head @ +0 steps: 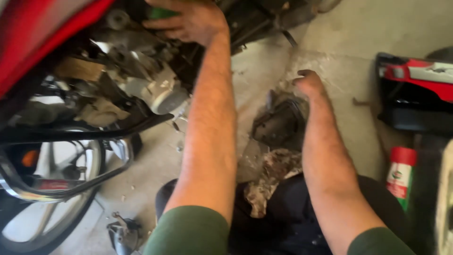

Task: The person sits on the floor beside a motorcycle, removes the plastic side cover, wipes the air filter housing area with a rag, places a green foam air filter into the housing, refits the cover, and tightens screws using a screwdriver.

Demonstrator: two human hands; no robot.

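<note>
While the left hand (pixel 191 21) reaches up into the motorcycle engine (pixel 146 80) at the far left of the concrete floor (pixel 339 71), its fingers curl down over a green object (pixel 160 12), pressed together on top of it; what that object is, can't tell, mostly hidden by the hand. Left forearm runs straight from the green sleeve at the bottom edge up to the engine. Right hand (pixel 309 82) sits lower, mid-floor, fingers bent and loosely drawn in, thumb side up, just touching or right above the far edge of a dark round engine part (pixel 281 123) lying on the floor; whether it actually grips the part, can't tell, blurred. Part is grimy, black-grey, resting between the two forearms. Just near it toward the person lies a dirty patterned rag (pixel 271 177), partly over the dark trousers. Red fuel tank (pixel 42 33) fills the upper left corner above the engine. Spoked wheel (pixel 47 189) with chrome guard at lower left. Small dark metal piece (pixel 123 233) on the floor by the near edge, left of the knee. Red and green bottle (pixel 401 177) stands at the right side of the floor, beside a red and black body panel (pixel 415 89) further out on the right.
</note>
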